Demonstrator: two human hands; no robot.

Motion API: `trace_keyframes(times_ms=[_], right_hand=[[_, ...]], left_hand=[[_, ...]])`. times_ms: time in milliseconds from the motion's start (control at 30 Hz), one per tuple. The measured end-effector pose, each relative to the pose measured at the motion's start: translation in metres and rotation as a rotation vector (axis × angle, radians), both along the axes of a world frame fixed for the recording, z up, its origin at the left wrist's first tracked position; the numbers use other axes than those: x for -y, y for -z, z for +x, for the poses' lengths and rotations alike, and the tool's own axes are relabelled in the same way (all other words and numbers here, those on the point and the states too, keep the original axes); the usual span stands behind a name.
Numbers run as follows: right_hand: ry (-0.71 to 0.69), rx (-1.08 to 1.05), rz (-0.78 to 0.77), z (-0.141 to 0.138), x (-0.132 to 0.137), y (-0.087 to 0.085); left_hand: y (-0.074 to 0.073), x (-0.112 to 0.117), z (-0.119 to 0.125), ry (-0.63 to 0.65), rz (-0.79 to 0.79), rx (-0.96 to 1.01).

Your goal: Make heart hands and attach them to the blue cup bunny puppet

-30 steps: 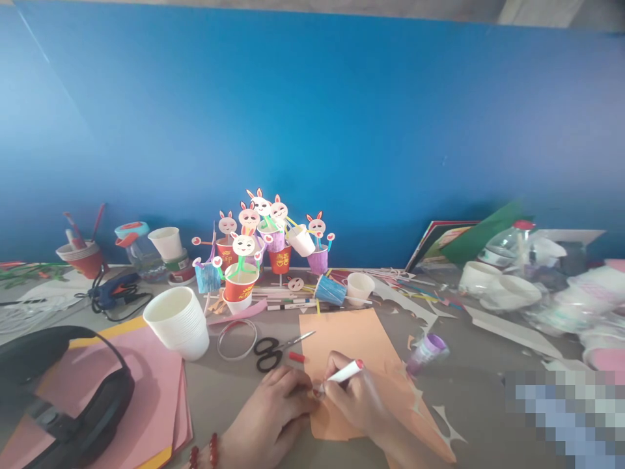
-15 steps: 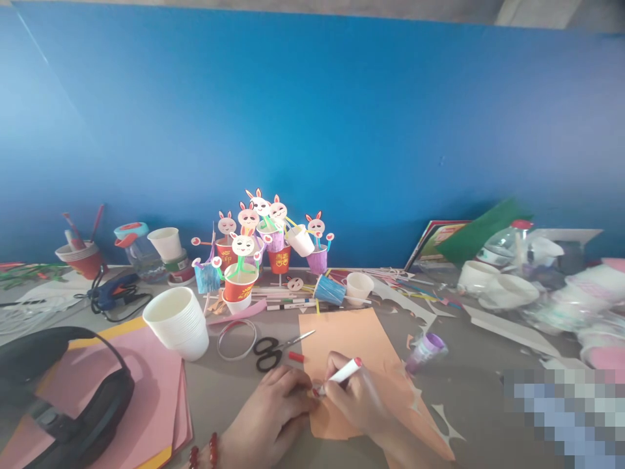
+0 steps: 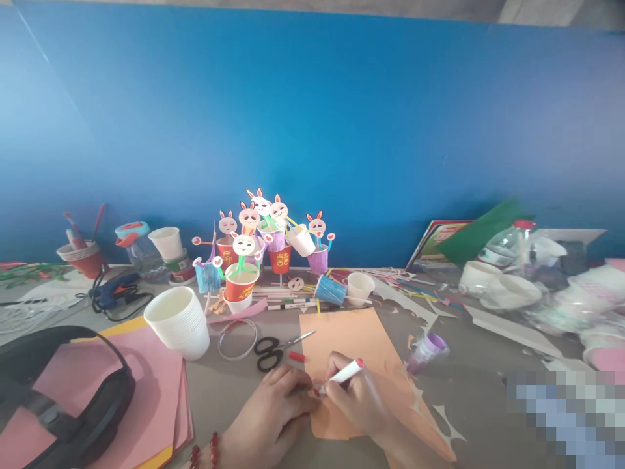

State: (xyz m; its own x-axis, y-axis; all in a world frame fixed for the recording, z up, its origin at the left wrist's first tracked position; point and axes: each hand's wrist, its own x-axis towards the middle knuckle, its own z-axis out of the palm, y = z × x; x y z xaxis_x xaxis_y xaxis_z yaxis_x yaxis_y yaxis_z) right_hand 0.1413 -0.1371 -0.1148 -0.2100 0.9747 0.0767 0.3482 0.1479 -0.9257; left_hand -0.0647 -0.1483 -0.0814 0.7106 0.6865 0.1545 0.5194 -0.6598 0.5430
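My right hand [image 3: 359, 402] grips a white marker [image 3: 346, 372] with a red end, its tip pointing down and left. That tip meets a small piece with red colouring [image 3: 316, 392], mostly hidden by my fingers. My left hand [image 3: 278, 407], with a red bead bracelet at the wrist, pinches this piece from the left. Beneath both hands lies an orange sheet of paper [image 3: 342, 332]. A red marker cap [image 3: 297, 357] rests left of the sheet, beside black-handled scissors [image 3: 269, 352].
Rabbit figures on paper cups [image 3: 241, 281] stand at the back. Stacked white cups [image 3: 178, 322], a tape roll [image 3: 237, 340], headphones [image 3: 122, 384] and pink paper [image 3: 151, 404] are at left. Right of the sheet are a purple glue container [image 3: 428, 350], paper scraps [image 3: 446, 422] and bagged cups [image 3: 561, 306].
Almost nothing differs. Both hands keep their places, and the marker tip stays at the small piece; the whole view has shifted very slightly.
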Motion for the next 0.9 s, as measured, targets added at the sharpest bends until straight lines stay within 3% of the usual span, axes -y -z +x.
trace_keyframes(times_ms=[900], right_hand=[[0.013, -0.012, 0.024, 0.0000, 0.0000, 0.0029]], left_hand=[[0.0002, 0.0008, 0.0009, 0.003, 0.010, 0.011]])
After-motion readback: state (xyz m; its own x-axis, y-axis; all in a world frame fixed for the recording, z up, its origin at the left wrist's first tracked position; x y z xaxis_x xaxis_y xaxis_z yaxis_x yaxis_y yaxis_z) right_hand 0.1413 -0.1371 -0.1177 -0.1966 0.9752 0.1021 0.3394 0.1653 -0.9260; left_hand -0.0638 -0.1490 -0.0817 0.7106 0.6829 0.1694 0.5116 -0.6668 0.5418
